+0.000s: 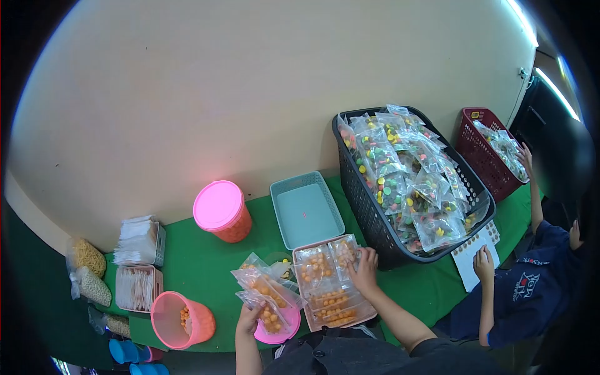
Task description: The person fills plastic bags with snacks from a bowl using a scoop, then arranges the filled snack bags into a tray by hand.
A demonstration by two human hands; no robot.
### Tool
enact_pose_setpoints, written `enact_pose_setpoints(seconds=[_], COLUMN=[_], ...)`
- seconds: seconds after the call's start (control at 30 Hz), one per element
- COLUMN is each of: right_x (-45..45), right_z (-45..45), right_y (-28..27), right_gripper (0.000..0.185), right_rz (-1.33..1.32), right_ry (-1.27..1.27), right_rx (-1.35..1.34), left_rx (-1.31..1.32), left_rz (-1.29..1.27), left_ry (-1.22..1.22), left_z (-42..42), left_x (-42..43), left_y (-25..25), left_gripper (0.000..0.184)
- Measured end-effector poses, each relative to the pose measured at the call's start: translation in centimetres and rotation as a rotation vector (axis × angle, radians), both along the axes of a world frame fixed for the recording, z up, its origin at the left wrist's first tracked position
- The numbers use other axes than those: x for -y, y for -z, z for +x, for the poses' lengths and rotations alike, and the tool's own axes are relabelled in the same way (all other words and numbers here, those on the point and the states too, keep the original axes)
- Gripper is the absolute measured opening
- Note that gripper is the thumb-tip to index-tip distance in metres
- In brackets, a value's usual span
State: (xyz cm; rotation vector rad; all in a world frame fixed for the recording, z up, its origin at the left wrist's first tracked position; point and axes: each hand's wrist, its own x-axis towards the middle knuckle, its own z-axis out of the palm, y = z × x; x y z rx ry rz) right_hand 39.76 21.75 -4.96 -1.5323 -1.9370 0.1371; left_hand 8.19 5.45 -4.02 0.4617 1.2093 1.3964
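A pink tray (367, 310) lies on the green-covered counter (178, 256) directly in front of the person, with clear packets of orange balls (315, 267) laid out inside it. Over the right side of the tray, the right hand (364, 270) has its fingers bent against the packets at the far corner; I cannot tell whether it grips one. Just left of the tray, the left hand (249, 319) is closed around several more filled packets (270, 317), held by one edge above a round pink lid (275, 336). Beyond the tray is a blue-green basket (306, 212); beyond it to the right, a black basket (357, 197) heaped with bags of multicoloured pieces (406, 181). Left of the tray stand a lidded pink tub (232, 230) and, nearer the person, an open tub (203, 328) with loose orange balls (185, 317) inside. Well to the right of the tray, a co-worker (525, 294) has one hand at a maroon basket (487, 165) of similar bags and the other beside a white sheet (465, 262)
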Motion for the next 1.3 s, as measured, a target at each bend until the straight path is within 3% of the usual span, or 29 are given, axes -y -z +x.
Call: enact_pose_setpoints(seconds=[0.07, 0.13, 0.17, 0.23, 0.27, 0.37, 0.57, 0.63, 0.77, 0.83, 0.93, 1.07, 1.17, 1.2, 1.3], right_x=[1.5, 3.4, 4.1, 5.8, 6.3, 6.9, 6.6, 6.3, 5.5, 5.8, 6.7, 9.5, 12.4, 13.4, 15.7], right_z=[-0.2, -1.2, -1.5, -2.7, -3.3, -4.4, -3.0, -2.2, 0.5, 2.0, 4.4, 6.0, 7.5, 8.2, 7.6], right_y=[-0.6, -1.5, -2.6, -5.6, -5.7, -6.3, -7.1, -7.2, -9.4, -9.4, -7.6, -6.4, -7.3, -4.4, -3.4], right_gripper=[0.044, 0.047, 0.047, 0.058, 0.058, 0.057, 0.039, 0.036, 0.031, 0.030, 0.032, 0.036, 0.049, 0.053, 0.057], right_rz=[-0.007, -0.491, -0.492, -0.691, -0.693, -0.589, -0.776, -0.709, -0.477, -0.504, -0.439, -0.464, -0.674, -0.572, -0.608], right_ry=[-0.083, -0.422, -0.421, -0.636, -0.633, -0.678, -0.466, -0.315, -0.318, -0.272, -0.231, -0.030, 0.207, 0.248, 0.422], right_rx=[-0.035, -0.559, -0.559, -0.655, -0.658, -0.677, -0.951, -1.267, -1.273, -1.208, -1.033, -1.088, -0.465, -0.475, -0.629], left_rx=[0.001, 0.015, 0.016, -0.300, -0.414, -0.404, -0.344, -0.308, -0.198, -0.118, -0.131, -0.167, -0.174, -0.182, -0.210], left_rz=[-0.008, -0.001, -0.001, -0.034, -0.001, 0.035, 0.015, -0.016, -0.018, 0.027, 0.000, -0.010, -0.039, -0.025, -0.007], left_ry=[-0.007, 0.018, 0.018, 0.163, 0.217, 0.431, 0.407, 0.413, 0.310, 0.159, 0.156, 0.117, 0.160, 0.173, 0.209], left_z=[0.2, 0.4, 0.8, 2.5, 4.4, 7.3, 8.1, 7.7, 6.6, 6.0, 4.1, 3.7, 3.3, 3.3, 3.3], left_x=[0.0, -0.5, -1.0, -2.4, -3.2, -4.5, -5.0, -4.8, -4.0, -3.9, -3.6, -3.6, -4.0, -4.2, -4.7], left_y=[0.0, -0.1, -0.2, -1.4, -3.7, -6.4, -4.5, -3.6, -2.8, -2.6, -0.9, -1.2, -0.9, -1.1, -0.6], left_gripper=[0.047, 0.044, 0.044, 0.042, 0.041, 0.041, 0.047, 0.047, 0.049, 0.040, 0.040, 0.039, 0.040, 0.040, 0.038])
